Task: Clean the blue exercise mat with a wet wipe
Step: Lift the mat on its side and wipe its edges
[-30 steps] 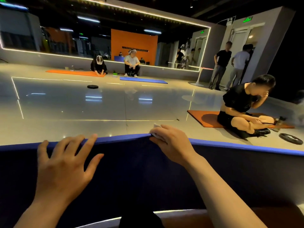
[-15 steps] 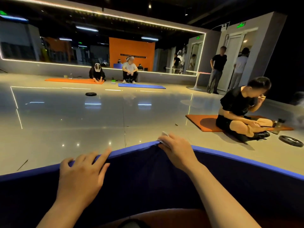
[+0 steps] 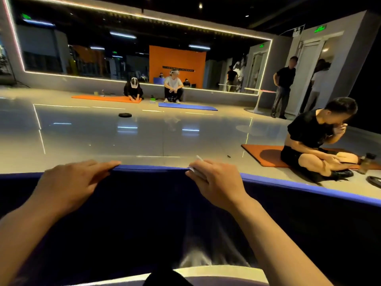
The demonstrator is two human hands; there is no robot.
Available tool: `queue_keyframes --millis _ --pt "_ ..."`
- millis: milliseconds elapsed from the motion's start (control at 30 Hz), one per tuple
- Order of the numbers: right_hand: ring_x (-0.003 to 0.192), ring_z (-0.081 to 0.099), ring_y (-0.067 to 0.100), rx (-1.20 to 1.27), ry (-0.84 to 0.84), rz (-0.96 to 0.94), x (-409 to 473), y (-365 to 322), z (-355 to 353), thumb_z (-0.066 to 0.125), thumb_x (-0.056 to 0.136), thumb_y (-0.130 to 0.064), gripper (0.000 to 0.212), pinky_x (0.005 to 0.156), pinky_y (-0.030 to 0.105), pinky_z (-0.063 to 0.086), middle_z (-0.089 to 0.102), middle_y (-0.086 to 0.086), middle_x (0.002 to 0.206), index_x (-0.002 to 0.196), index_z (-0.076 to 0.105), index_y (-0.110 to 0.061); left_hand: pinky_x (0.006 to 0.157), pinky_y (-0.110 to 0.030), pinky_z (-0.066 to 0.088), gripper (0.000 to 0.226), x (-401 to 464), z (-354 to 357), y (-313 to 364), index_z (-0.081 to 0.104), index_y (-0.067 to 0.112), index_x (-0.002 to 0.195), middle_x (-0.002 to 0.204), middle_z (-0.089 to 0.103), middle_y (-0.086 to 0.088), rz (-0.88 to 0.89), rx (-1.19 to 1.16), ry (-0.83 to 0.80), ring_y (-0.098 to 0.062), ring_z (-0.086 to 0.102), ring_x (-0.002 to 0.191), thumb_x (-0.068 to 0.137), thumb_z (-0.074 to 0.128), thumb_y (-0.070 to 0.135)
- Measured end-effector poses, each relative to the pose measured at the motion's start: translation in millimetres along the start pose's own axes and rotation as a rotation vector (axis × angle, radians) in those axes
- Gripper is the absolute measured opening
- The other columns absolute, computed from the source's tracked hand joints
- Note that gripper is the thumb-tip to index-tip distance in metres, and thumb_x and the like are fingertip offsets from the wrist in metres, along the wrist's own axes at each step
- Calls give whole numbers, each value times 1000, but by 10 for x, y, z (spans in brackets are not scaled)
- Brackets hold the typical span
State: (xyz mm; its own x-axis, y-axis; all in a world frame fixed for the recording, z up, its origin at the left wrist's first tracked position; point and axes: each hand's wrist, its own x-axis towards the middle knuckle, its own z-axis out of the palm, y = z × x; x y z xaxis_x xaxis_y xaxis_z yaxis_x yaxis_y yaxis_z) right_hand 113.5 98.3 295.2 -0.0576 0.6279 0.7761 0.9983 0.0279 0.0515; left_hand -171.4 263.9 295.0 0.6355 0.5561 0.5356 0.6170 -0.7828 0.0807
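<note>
Left hand [image 3: 70, 182] newly gripping mat [image 3: 148, 168] edge

Both hands sit on the exercise mat's [image 3: 268, 213] far edge at mid-frame, left hand [image 3: 70, 182] left, right hand [image 3: 216, 180] right. A wet wipe [image 3: 196, 171] lies under the right hand's fingers.

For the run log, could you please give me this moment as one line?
left hand: fingers over blue mat far edge | right hand: grips same edge, wet wipe pinched under fingers | wiping: not shown

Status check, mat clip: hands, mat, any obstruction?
Left hand grips blue mat far edge. Right hand grips same edge, wet wipe under fingers. Nothing in the way.
</note>
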Motion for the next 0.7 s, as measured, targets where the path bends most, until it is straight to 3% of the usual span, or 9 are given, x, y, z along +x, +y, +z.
queue_keyframes --millis 100,200,267,367,467,500,567,633,700 --pt "61 61 24 7 -93 19 156 65 50 44 93 -46 35 47 33 46 67 -3 76 83 65 -21 64 -36 51 42 -78 1 50 51 51 132 112 69 10 -16 -20 29 -26 67 91 92 37 50" --pt "73 63 24 37 -208 125 -29 256 202 41 93 -50 38 58 33 44 69 -3 87 93 67 -22 47 -31 47 29 -207 254 288 69 34 119 84 72 4 67 78 138 -28 67 62 93 59 28" --pt "73 61 24 -17 -167 187 -267 412 271 33 94 -53 44 63 31 36 68 -4 85 98 66 -24 46 -34 48 32 -151 440 430 72 28 113 75 71 1 99 121 161 -28 64 52 83 60 29" --pt "70 59 22 -76 -50 265 -475 552 299 36 95 -49 37 70 30 32 66 -6 84 103 65 -28 45 -33 44 37 -16 528 632 75 26 106 65 66 1 120 131 197 -28 59 47 70 81 16" --pt "81 59 19 18 -100 311 -422 609 294 34 93 -53 40 78 28 24 66 -7 93 109 64 -32 41 -23 34 31 -68 389 785 77 27 100 55 56 4 138 90 229 -24 52 39 82 52 31" --pt "85 59 18 53 -137 318 -399 616 292 31 92 -56 43 79 27 23 66 -8 96 111 64 -34 40 -22 33 33 -99 373 791 77 27 99 53 55 5 149 71 248 -23 50 37 83 49 31" --pt "87 58 16 64 -157 301 -401 622 309 29 92 -58 46 78 26 22 66 -10 97 113 63 -35 39 -23 37 22 -142 368 789 77 26 101 55 58 5 129 83 241 -22 50 37 81 69 20" --pt "82 56 14 46 -114 301 -441 595 324 32 93 -56 43 77 26 24 63 -12 92 112 64 -35 42 -24 38 38 -150 408 764 77 24 103 59 62 4 102 83 215 -22 54 41 68 85 12" --pt "78 55 13 35 -64 308 -465 557 344 38 94 -53 38 77 27 28 61 -13 88 111 65 -34 47 -25 35 35 -134 427 727 77 24 104 63 65 4 92 109 223 -23 57 45 70 79 12"
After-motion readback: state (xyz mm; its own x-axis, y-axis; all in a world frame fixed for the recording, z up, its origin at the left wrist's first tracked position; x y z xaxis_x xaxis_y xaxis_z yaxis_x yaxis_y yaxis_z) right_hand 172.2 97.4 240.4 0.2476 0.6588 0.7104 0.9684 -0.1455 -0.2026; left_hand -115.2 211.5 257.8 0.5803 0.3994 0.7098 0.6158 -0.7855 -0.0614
